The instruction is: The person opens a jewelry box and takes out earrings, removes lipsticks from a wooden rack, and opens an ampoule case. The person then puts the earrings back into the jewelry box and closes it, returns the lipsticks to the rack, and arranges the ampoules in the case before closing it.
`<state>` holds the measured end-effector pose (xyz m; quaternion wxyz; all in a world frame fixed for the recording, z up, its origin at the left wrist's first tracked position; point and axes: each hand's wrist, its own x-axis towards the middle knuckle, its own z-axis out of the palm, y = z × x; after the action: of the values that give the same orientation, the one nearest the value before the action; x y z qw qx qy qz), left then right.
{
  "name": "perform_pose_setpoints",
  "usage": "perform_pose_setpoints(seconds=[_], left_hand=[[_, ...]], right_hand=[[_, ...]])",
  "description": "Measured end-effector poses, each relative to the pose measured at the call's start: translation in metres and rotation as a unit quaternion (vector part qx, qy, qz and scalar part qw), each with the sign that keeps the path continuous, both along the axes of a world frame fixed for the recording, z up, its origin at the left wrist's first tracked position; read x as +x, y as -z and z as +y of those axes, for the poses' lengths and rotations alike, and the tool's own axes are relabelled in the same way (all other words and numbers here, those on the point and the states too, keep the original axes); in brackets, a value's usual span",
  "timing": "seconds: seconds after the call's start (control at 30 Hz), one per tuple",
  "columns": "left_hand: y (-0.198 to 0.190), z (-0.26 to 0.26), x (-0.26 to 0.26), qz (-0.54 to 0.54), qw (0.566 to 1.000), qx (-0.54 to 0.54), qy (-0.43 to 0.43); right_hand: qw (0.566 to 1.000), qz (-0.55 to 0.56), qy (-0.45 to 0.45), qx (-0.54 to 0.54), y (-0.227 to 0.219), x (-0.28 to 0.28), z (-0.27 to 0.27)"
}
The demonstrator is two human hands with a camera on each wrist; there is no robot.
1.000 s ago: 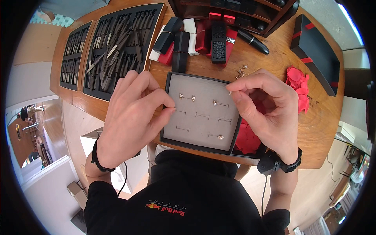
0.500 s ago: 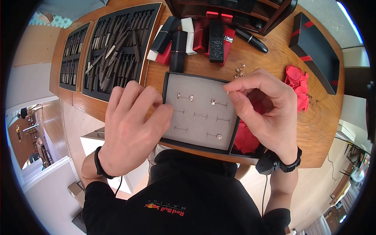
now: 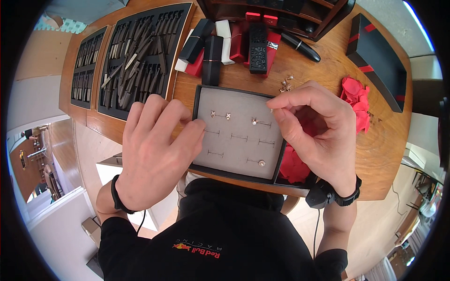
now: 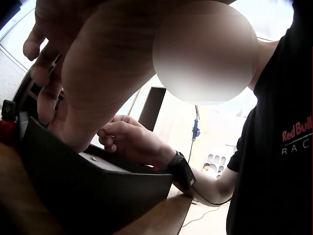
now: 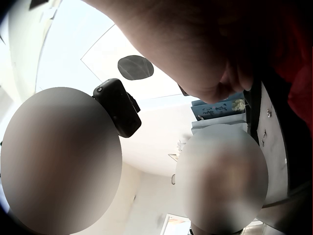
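A black jewellery box [image 3: 233,177] holds a grey slotted foam insert [image 3: 234,100]. On the foam are a pair of X-shaped earrings [image 3: 228,116], a stud earring [image 3: 254,121] near the upper right and a round earring [image 3: 261,163] at the lower right; other slots are bare. My right hand [image 3: 323,136] pinches a tiny earring [image 3: 272,111] between thumb and forefinger at the box's right rim, mostly hidden by the fingertips. My left hand [image 3: 157,152] rests at the left rim, fingers loosely bent and spread; the left wrist view shows its thumb side at the rim.
Red paper petals [image 3: 294,165] fill the box's right compartment; more petals [image 3: 355,103] lie on the table. Small gold jewellery [image 3: 286,84] lies behind the box. Around stand slim cases [image 3: 212,58], a black lid [image 3: 377,65], a wooden stand [image 3: 276,28] and trays of dark pieces [image 3: 140,61].
My left hand has drawn back left from the foam to the box rim, its fingers spreading. The box has shifted slightly left. My right hand keeps its pinch.
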<state>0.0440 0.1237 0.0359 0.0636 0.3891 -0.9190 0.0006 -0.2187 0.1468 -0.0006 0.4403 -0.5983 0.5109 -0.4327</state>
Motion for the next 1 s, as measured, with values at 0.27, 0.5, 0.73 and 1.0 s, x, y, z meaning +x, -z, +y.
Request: perform_pose_setpoints(seconds=[0.27, 0.5, 0.73, 1.0], left_hand=[[-0.001, -0.002, -0.003, -0.044, 0.999, -0.019, 0.014], [-0.002, -0.021, -0.004, -0.067, 0.996, 0.005, 0.059], [-0.008, -0.033, -0.003, -0.033, 0.991, 0.099, 0.086], [-0.008, -0.02, 0.0, 0.009, 0.987, 0.158, 0.031]], right_hand=[[1.0, -0.002, 0.0, 0.001, 0.001, 0.0, 0.0], [1.0, 0.016, -0.001, -0.011, 0.001, -0.001, 0.001], [1.0, 0.015, 0.002, -0.012, 0.001, -0.001, 0.002], [1.0, 0.023, -0.006, -0.02, 0.002, -0.001, 0.001]])
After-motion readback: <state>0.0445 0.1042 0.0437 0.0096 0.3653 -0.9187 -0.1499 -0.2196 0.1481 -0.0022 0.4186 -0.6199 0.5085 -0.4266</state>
